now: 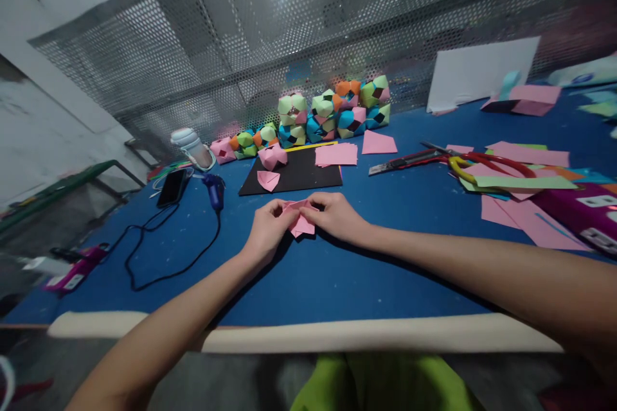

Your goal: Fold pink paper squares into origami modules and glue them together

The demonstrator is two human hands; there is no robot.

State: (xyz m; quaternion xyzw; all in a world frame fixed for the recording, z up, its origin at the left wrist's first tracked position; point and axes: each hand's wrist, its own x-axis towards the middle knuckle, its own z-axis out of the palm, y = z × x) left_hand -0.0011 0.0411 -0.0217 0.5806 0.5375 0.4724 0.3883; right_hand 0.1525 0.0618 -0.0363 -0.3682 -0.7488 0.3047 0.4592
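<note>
Between my two hands is a small folded piece of pink paper (303,225), held just above the blue table. My left hand (268,226) pinches its left side between thumb and fingers. On the right side, my right hand (336,213) grips it the same way, thumb across the front. Just beyond lies a black sheet (299,181) bearing a folded pink piece (268,180), a pink paper ball (272,157) and a stack of pink paper (336,154). Fingertips behind the held paper are partly hidden.
Several colourful folded-paper balls (322,117) stand stacked at the back. Left are a blue glue gun (214,190) with its cord, a phone (173,188) and a white bottle (193,146). Right lie a utility knife (405,160), scissors (463,167) and paper scraps (525,225).
</note>
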